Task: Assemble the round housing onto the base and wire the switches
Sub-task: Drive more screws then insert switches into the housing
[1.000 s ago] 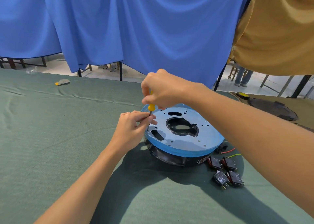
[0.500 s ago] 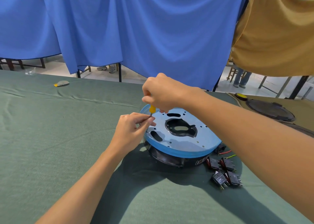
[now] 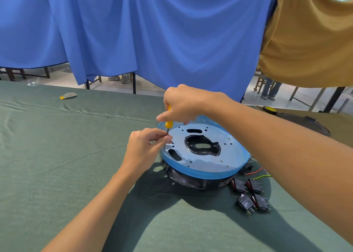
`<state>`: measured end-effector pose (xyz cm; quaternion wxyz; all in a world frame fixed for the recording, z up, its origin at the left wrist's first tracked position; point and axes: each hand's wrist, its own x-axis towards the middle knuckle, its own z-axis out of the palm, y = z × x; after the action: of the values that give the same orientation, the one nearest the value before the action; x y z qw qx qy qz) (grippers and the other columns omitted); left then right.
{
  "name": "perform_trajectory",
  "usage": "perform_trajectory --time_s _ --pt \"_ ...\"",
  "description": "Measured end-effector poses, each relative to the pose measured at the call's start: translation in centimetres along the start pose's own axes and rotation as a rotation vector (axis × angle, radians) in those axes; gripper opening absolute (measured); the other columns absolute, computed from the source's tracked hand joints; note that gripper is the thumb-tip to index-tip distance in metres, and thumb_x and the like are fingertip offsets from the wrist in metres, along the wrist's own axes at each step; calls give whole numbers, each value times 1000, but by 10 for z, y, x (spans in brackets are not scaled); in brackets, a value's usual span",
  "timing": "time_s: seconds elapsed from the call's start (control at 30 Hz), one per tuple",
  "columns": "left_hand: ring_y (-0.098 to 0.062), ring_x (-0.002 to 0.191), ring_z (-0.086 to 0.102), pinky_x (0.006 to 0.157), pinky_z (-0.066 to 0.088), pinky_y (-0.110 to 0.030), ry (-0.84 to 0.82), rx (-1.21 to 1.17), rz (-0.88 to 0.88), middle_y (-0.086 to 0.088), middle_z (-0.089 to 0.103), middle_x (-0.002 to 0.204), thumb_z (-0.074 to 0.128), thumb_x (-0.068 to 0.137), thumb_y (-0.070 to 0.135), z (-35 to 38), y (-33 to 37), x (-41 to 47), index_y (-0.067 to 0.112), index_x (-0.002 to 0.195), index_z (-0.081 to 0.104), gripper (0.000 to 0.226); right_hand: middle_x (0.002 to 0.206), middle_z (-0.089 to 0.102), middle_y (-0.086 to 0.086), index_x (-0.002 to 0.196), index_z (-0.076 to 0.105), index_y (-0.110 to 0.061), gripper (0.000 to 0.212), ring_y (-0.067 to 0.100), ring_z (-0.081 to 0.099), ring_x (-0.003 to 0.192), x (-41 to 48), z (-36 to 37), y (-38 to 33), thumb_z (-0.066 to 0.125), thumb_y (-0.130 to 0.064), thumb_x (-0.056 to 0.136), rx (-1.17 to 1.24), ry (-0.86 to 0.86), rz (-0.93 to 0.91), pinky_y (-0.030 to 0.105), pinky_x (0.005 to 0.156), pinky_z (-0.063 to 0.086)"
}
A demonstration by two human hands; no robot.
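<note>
Head cam: four loose switches (image 3: 250,194) lie on the green cloth (image 3: 57,156) just R of the black round housing (image 3: 187,181), unwired. Blue-filmed plate (image 3: 206,160) sits on top of it. Left hand (image 3: 145,148) pinches the yellow screwdriver (image 3: 168,123) shaft at a rim hole; right hand (image 3: 183,104) grips its handle, upright. Vs 1 s ago: same hole, hardly any shift, so prob. still driving that screw; wiring not begun.
</note>
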<state>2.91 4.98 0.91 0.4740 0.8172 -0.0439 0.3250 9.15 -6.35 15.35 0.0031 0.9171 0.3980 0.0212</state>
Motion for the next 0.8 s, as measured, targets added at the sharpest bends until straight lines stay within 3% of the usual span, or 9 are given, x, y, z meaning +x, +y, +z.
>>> perform_trajectory --time_s 0.07,0.13,0.17,0.23,0.33,0.43,0.57,0.63,0.8 --pt "0 72 69 73 54 -20 -6 33 19 -1 77 80 73 85 8 0 0 1 9 86 79 6 65 67 -1 84 62 -13 34 15 68 57 -1 -4 2 66 -46 84 16 -44 -29 24 47 50" --pt "4 74 66 71 49 -10 -34 65 36 -1 77 84 70 88 8 -1 0 3 9 88 80 10 80 62 -4 86 63 -18 19 16 64 73 -1 -5 2 71 -35 82 6 19 -113 27 54 49" --pt "3 78 66 72 49 -12 -52 67 35 0 77 87 69 90 9 -2 0 3 10 89 80 12 81 59 -6 79 61 -21 14 17 60 80 -2 -5 1 71 -30 83 7 65 -141 29 57 48" --pt "-4 85 67 77 54 -25 -82 48 12 4 76 89 66 92 13 -1 0 2 12 93 80 14 75 54 -1 65 53 -24 27 24 58 86 -1 0 0 67 -29 87 -2 124 -130 33 61 49" --pt "-7 82 70 74 58 -32 -47 2 -8 7 73 86 70 89 16 1 2 -2 13 95 79 11 64 47 6 63 41 -17 38 33 65 75 0 6 0 52 -29 97 -75 131 -78 38 61 53" --pt "-12 74 74 70 58 -27 -23 -73 -53 -4 76 82 77 82 9 0 2 0 23 84 74 15 64 65 10 75 48 -9 36 22 67 54 -1 5 -1 42 -33 101 -95 43 -83 32 57 54" --pt "-3 74 72 69 52 -13 -61 -87 -82 0 77 79 72 87 6 -3 -1 3 24 82 72 18 91 62 -4 96 58 -20 14 7 64 61 -5 -6 -1 64 -30 89 19 -47 -153 23 53 49" --pt "-2 78 71 72 53 -17 -83 -64 -62 10 75 78 69 90 9 -4 -1 3 24 84 73 16 74 62 -5 84 60 -20 8 6 64 54 -4 -4 0 67 -23 86 22 -12 -152 25 54 49" --pt "-6 77 72 76 58 -33 -43 -51 -45 7 75 80 74 85 15 -4 2 1 25 85 76 10 46 61 1 70 62 -6 36 12 60 44 2 3 -1 55 -32 93 -3 47 -73 26 49 47"
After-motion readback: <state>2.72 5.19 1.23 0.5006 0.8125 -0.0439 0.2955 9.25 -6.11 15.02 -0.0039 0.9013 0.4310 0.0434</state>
